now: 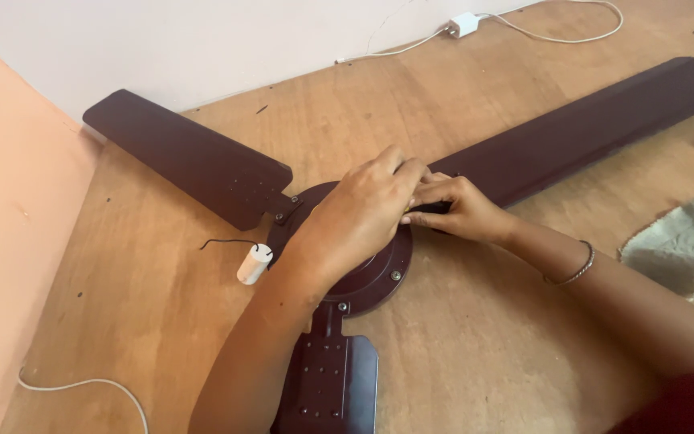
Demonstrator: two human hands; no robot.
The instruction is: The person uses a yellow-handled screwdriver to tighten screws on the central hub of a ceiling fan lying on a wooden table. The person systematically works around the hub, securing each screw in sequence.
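1. ceiling fan (363,277), dark maroon, lies flat on the wooden board (475,337), its round motor hub near the middle of the view and largely covered by the two hands.
2. left hand (359,217) reaches over the hub from the near side, fingers curled down at the point where the right-going blade meets the hub; what the fingertips pinch is hidden, so i cannot tell whether it grips anything.
3. right hand (459,210) comes in from the right, fingers bent and touching the left hand's fingertips at the same spot, resting on the root of that blade; its grasp is hidden too. a thin bangle (576,269) sits on its wrist.
4. three blades spread from the hub: the left blade (186,157) toward the far left corner, the right blade (596,120) toward the far right, the near blade (331,386) toward the bottom edge.
5. white capacitor (253,264), a small cylinder with a black wire, lies just beside the hub on its left.
6. grey cloth (684,241) lies well apart at the right edge.
7. white adapter (464,24) with its cable lies at the board's far edge, by the pale wall.
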